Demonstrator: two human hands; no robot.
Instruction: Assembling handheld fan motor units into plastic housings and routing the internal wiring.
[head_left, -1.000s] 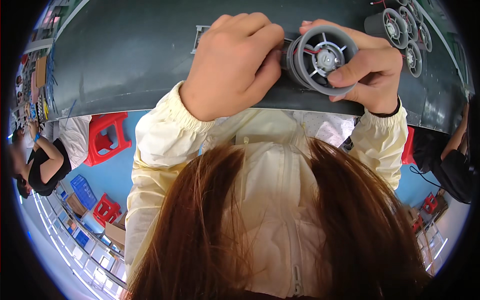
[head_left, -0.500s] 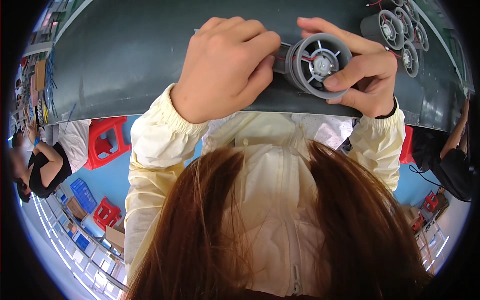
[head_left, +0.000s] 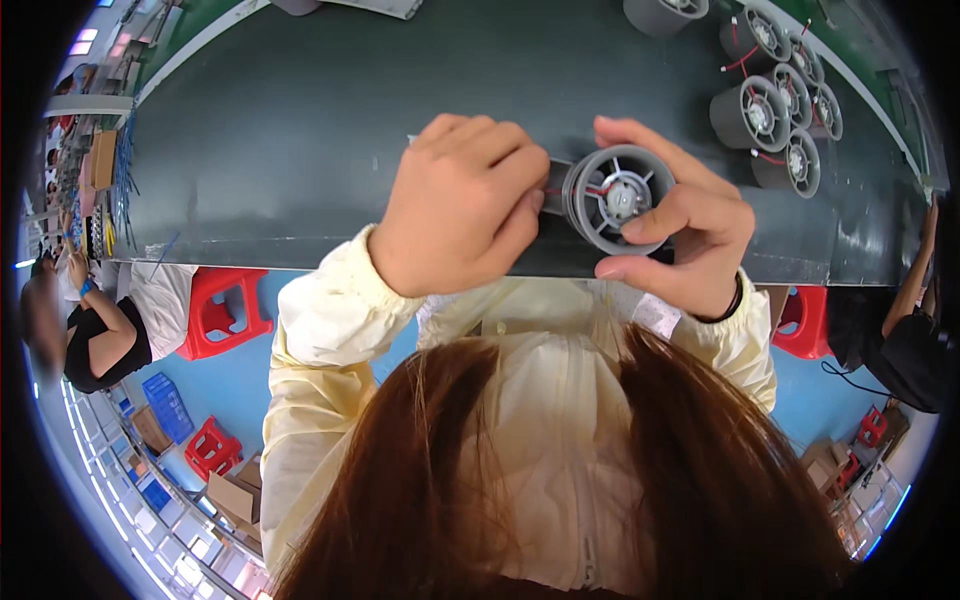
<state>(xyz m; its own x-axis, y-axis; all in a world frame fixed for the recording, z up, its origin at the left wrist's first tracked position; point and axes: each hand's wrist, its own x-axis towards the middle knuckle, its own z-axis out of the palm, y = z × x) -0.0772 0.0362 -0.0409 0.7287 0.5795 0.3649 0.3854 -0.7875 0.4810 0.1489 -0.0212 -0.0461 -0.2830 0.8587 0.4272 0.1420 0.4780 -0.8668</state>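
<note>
Motor housing (head_left: 618,200), grey, round, by near edge of table (head_left: 280,160). My right grip (head_left: 703,238) pinches its near rim. My left grip (head_left: 458,205) curls over grey bracket (head_left: 554,190) beside it; whether clamping, cannot tell. Similar housings (head_left: 787,97) cluster farther right on table.

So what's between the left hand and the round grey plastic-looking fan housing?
Head view: a short grey piece and a thin red wire span from left hand to housing.
</note>
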